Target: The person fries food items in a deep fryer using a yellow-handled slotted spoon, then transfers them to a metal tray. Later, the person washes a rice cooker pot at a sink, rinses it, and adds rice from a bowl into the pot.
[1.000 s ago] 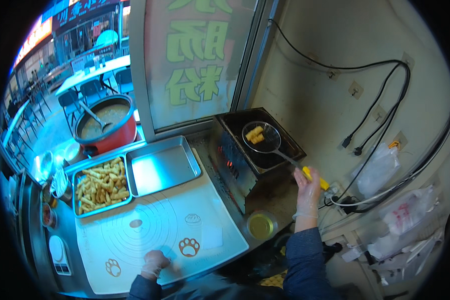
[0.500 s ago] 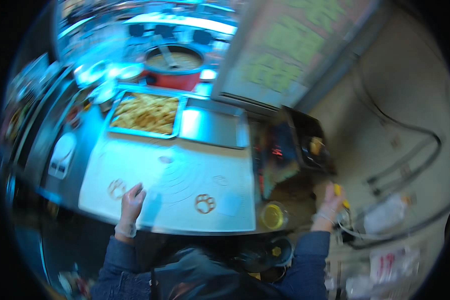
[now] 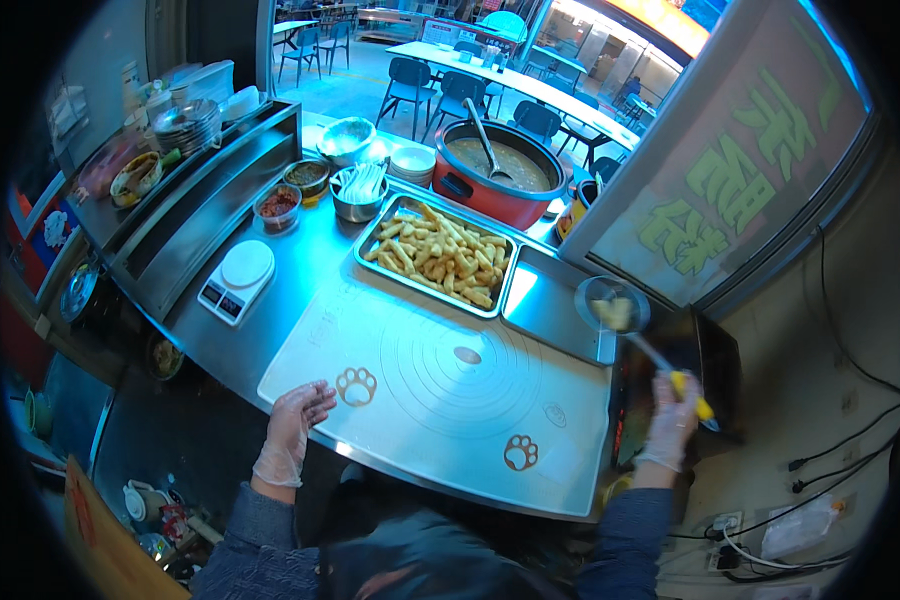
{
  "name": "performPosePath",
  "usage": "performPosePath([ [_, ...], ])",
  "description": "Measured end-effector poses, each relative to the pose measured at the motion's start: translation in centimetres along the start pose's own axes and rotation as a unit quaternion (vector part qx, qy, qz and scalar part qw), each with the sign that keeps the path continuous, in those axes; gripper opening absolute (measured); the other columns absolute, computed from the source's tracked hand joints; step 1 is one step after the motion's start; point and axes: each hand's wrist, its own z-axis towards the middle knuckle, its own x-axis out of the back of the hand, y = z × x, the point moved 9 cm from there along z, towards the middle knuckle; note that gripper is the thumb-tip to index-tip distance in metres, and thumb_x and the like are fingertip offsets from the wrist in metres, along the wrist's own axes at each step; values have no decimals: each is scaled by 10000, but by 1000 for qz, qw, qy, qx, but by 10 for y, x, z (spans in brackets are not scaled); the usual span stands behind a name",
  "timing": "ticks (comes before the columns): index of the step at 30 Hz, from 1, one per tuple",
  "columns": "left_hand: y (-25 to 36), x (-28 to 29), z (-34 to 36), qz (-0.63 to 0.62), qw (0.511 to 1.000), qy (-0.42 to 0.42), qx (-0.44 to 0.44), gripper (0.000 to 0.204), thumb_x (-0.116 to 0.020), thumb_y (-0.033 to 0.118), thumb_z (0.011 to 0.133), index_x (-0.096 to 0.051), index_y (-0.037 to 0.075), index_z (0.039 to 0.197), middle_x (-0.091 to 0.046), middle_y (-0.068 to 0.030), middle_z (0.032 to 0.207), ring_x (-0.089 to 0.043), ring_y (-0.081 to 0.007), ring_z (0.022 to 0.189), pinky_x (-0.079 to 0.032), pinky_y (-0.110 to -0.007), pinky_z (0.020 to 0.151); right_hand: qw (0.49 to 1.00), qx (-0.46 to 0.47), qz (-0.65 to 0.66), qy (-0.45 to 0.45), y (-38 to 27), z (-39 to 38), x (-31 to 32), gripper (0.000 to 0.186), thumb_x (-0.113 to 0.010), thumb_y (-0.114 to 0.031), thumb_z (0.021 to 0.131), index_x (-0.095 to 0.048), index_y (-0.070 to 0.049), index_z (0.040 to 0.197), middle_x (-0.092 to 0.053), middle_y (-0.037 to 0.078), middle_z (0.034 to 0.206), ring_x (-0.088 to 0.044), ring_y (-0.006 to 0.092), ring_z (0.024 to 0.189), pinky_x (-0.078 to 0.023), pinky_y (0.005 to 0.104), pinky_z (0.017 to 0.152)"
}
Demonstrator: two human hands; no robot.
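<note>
Your right hand [image 3: 667, 420] grips yellow handle of skimmer [image 3: 613, 306], basket with fried pieces forward-left, over empty tray [image 3: 555, 312] edge. Your left hand [image 3: 292, 432] open, resting on mat [image 3: 440, 380] corner, far.

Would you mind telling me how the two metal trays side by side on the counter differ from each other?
The left tray is heaped with golden fried sticks, while the right tray is bare and shiny. The left tray looks larger than the right tray. The wire skimmer, held by the right hand, hangs at the right tray's far corner, well clear of the left tray. Both are shallow, rectangular and steel, set edge to edge.
</note>
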Motion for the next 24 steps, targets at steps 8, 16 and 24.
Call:
performPosePath([
  [8,61,70,45,58,998,11,-1,305,-508,199,905,-612,-21,1089,-675,-122,988,-653,-173,861,-486,-245,742,858,265,-326,-294,126,-90,-232,135,-583,-98,898,-607,-67,1028,-617,90,1062,-606,188,997,-489,319,875],
  [16,60,111,58,15,999,46,11,344,-498,234,913,-602,-17,1125,-669,-135,1021,-649,-182,896,-476,-260,770,844,286,-390,-231,126,-66,-220,158,-586,-49,849,-604,-37,1006,-602,152,1017,-590,306,955,-460,345,886],
  [24,85,167,0,-30,984,135,-109,310,-511,215,937,-603,-7,1133,-661,-120,1067,-637,-190,930,-479,-270,789,566,232,-725,-316,240,-11,-207,67,-600,-100,776,-621,-56,822,-608,174,772,-601,375,787,-492,445,714],
])
